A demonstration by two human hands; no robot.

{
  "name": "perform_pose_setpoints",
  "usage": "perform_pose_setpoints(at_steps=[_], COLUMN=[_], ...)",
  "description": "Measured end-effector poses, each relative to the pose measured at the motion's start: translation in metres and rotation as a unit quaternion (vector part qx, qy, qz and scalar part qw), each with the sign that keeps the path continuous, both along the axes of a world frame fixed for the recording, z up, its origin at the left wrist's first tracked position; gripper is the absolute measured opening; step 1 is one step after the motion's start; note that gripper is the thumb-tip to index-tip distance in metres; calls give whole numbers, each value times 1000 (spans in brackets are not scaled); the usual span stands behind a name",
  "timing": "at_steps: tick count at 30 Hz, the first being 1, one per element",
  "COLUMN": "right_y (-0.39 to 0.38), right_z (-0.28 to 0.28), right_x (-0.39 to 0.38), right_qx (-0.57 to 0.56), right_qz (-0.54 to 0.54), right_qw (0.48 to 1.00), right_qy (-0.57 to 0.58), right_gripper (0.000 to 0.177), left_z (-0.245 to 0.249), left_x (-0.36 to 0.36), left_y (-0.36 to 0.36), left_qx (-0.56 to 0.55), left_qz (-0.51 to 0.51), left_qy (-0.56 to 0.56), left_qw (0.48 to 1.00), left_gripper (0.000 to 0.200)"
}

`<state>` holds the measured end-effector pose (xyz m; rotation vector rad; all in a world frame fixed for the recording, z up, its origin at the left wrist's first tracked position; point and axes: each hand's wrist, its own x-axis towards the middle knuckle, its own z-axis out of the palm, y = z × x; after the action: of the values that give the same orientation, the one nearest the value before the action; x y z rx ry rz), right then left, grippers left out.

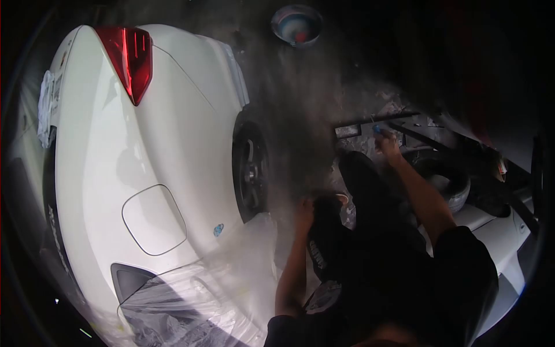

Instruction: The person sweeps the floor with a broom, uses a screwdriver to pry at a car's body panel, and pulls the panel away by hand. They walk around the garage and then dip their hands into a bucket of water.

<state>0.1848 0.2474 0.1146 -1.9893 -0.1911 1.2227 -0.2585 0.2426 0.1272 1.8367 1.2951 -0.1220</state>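
Observation:
My right hand (387,143) reaches forward on the right, its fingers closed around a small blue object (377,129) whose kind I cannot make out. It is above a cluttered, dim rack (367,141) with crumpled clear plastic around it. My left hand (303,215) is low beside my left knee, in shadow, and its fingers are hard to see. To the left stands a white car (173,144) with a red tail light (130,63), a fuel flap (154,220) and a dark wheel (250,168). A small blue patch (218,229) sticks to its side.
Clear plastic sheeting (196,295) covers the car's near part and drapes toward the floor. A round basin (296,26) is at the far back. On the right are a tyre (442,182) and a white car panel (497,243). Dark bars cross there.

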Motion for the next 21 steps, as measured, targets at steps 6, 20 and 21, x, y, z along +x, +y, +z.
perform_pose_setpoints(at_steps=[6,20,21], right_y=[-224,115,148], right_z=[-34,134,166], right_x=[88,27,14], right_qx=[-362,-95,-92], right_qz=[245,271,296], right_qw=[899,923,909], right_qy=[4,-256,-279], right_gripper=[23,32,30], left_z=[89,154,159], left_x=[32,72,68], left_y=[70,242,255], left_qx=[-14,-42,-7], left_qz=[142,141,136], left_qy=[57,-76,-79], left_qw=[988,986,988], left_gripper=[23,27,27])
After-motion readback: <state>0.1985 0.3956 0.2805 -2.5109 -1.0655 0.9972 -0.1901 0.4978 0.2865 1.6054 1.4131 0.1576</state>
